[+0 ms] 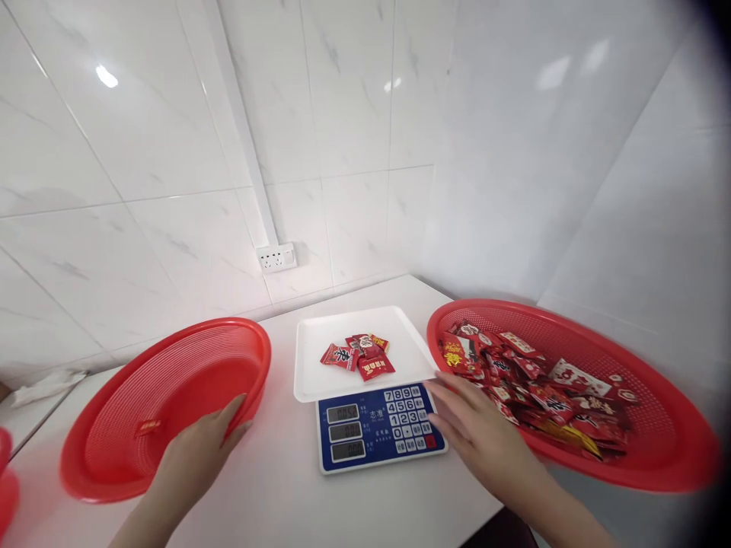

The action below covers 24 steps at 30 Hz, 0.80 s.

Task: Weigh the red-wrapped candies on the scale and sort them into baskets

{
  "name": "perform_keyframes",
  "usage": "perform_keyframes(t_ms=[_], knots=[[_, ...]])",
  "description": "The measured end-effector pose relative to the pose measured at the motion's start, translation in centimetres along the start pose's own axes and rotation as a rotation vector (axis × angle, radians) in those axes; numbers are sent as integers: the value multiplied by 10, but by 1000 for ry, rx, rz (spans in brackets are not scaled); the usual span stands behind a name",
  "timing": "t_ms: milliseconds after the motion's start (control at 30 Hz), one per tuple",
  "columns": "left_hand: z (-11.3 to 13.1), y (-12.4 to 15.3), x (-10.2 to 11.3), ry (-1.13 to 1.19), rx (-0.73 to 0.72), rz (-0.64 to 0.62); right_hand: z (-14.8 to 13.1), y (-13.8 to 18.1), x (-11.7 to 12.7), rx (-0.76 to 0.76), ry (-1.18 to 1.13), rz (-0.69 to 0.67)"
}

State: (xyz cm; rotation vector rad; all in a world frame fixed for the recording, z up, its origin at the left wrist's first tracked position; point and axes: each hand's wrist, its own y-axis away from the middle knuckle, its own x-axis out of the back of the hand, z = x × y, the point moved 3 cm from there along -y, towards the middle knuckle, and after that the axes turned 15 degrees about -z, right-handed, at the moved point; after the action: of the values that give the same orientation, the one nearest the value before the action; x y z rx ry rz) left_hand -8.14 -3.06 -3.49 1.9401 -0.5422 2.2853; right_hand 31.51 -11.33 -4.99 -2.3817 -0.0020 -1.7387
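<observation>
My left hand [197, 453] rests on the front rim of the left red basket [114, 411], fingers stretched over the edge, holding nothing. One small red packet [149, 427] lies inside that basket. My right hand [485, 441] lies flat and open beside the rim of the right red basket [656, 457], next to the scale's keypad. That basket holds several red candy packets [537, 384]. Between the baskets stands a blue digital scale [380, 428] with a white weighing tray [320, 365]; a few red packets [359, 355] lie on the tray.
A white counter [285, 495] runs into a corner of white marbled wall tiles. A wall socket [276, 258] sits below a white cable duct behind the scale. Another red object's edge [5, 487] shows at the far left. A white cloth [43, 387] lies at the back left.
</observation>
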Motion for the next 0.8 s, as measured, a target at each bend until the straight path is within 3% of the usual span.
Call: perform_keyframes(t_ms=[67,133,300,400,567,800], knots=[[16,2,-4,-44,21,-122,-24,-22,-2,66,-84,-118],[27,8,-7,-104,-4,-112,-43,-48,-6,94,-124,-205],[43,38,-16,-100,-217,323,-70,-114,-20,95,-100,-325],[45,52,-24,-21,-255,449,-75,-140,-30,107,-47,-370],[41,56,-30,12,-273,502,-77,-152,-43,180,3,-403],[36,61,-23,43,-307,683,-66,-158,-35,178,-125,-275]])
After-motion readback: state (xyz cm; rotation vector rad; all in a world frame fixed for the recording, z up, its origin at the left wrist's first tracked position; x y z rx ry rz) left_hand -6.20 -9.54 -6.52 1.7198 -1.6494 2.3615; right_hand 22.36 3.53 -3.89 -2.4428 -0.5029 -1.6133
